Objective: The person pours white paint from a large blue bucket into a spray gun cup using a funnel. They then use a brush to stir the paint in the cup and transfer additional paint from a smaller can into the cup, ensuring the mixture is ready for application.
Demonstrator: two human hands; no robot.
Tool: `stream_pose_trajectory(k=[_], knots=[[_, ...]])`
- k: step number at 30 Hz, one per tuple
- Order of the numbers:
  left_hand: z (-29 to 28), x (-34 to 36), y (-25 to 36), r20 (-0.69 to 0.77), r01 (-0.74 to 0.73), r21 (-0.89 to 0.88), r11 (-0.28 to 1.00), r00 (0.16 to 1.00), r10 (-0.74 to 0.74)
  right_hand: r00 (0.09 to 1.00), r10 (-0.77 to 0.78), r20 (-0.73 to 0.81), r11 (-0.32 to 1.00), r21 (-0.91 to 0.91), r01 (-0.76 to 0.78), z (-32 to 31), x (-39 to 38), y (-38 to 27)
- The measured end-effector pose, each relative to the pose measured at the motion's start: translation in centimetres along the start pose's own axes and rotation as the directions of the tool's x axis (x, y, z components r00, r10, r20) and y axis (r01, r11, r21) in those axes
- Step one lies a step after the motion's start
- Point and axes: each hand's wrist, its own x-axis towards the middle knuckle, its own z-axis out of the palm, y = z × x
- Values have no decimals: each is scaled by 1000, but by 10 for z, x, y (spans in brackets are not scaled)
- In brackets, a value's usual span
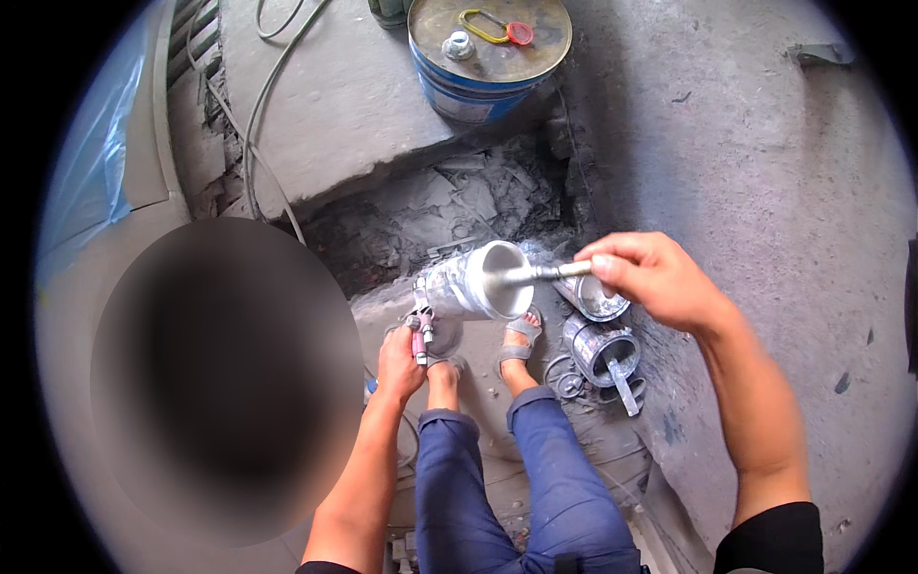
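My left hand [400, 362] is closed round the handle of a spray gun [422, 335] with a pinkish grip. A paint-smeared cup [454, 284] is joined to the gun and lies tilted, its white-coated mouth facing right. Between the fingertips and thumb of my right hand [650, 277] is a slim paint-coated stick [553, 273] with a pale handle. Its whitened end reaches into the cup's mouth; whether it touches the inside I cannot tell. My right hand is just above a paint-stained can [604, 304].
A second stained can [585, 337] holds a flat stirring stick [623, 387], beside my feet. Ahead stands a blue drum [469, 100] with a yellow-and-red ring-shaped item on its lid. Broken rubble [459, 196] fills a hollow before it. Hoses [253, 124] run at left, near blue plastic sheeting [91, 182].
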Motion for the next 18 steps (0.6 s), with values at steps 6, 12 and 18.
stream_pose_trajectory(k=[6, 12, 18], knots=[[-10, 13, 19, 187, 10, -3, 1000, 982, -9, 917, -379, 125, 500, -806, 317, -14, 4, -18], [-4, 23, 19, 222, 25, -76, 997, 975, -8, 919, -343, 194, 754, -527, 392, -13, 15, -26], [-8, 28, 20, 343, 48, -45, 998, 939, -30, 829, -556, 70, 594, -664, 454, -22, 32, -24]])
